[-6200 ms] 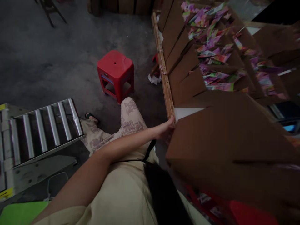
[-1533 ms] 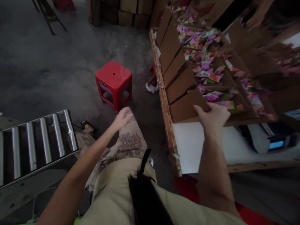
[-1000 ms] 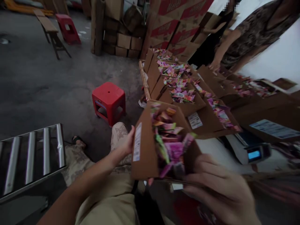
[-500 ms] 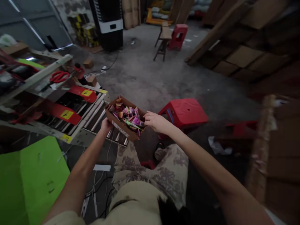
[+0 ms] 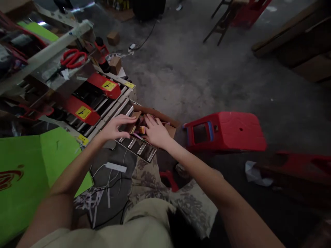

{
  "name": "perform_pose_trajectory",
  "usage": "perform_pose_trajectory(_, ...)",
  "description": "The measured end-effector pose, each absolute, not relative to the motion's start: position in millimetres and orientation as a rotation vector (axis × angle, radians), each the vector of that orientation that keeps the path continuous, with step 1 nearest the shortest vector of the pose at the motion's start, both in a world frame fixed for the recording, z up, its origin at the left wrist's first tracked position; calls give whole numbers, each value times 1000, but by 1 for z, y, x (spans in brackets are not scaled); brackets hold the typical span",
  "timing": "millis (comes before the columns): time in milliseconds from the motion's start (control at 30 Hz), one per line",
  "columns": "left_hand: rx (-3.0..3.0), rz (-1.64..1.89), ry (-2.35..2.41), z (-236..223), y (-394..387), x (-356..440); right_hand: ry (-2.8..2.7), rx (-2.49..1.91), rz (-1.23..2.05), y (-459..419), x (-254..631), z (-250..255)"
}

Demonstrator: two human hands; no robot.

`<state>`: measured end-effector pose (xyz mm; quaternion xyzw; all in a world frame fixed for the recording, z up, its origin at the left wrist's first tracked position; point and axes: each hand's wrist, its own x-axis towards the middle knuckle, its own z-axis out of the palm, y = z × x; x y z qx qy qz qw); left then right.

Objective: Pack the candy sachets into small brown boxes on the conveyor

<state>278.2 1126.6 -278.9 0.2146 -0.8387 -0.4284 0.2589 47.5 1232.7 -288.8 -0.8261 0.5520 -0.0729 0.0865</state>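
Note:
A brown cardboard box (image 5: 165, 116) sits on the short roller conveyor (image 5: 141, 148) in front of me, its top open. Inside it lie small colourful packets (image 5: 141, 130), largely covered by my hands. My right hand (image 5: 156, 134) lies flat over the packets with fingers spread. At the box's left end is my left hand (image 5: 116, 127), thumb and fingers apart, beside a raised flap (image 5: 134, 123). Whether its fingertips touch that flap I cannot tell.
A machine with red guides (image 5: 104, 86) adjoins the conveyor on the left, red-handled scissors (image 5: 73, 58) on top. A red plastic stool (image 5: 240, 131) stands right. Green board (image 5: 20, 186), a power strip (image 5: 116, 167) and cables lie lower left.
The box has come down from my two-handed hold onto the rollers. My left hand has let go of its side, and my right hand has moved from its right end onto the packets.

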Motion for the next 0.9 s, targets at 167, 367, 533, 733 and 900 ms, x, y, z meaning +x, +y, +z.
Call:
perform_pose_trajectory(167,587,-920,-2511,-275,1122,273,1653,-2400,-366,1217,60,-315)
perform_pose_trajectory(367,893,-745,-2565,-281,1123,247,1147,-1667,-1176,1219,24,-307)
perform_pose_trajectory(533,1347,-411,-2692,-281,1122,220,1358,-1708,-1310,1223,-1,-272)
perform_pose_trajectory(733,1665,-255,-2458,-270,1157,214,1916,-2149,-730,1266,21,-290)
perform_pose_trajectory(900,1226,-139,-2339,-283,1227,188,1792,-2129,-687,1284,25,-315)
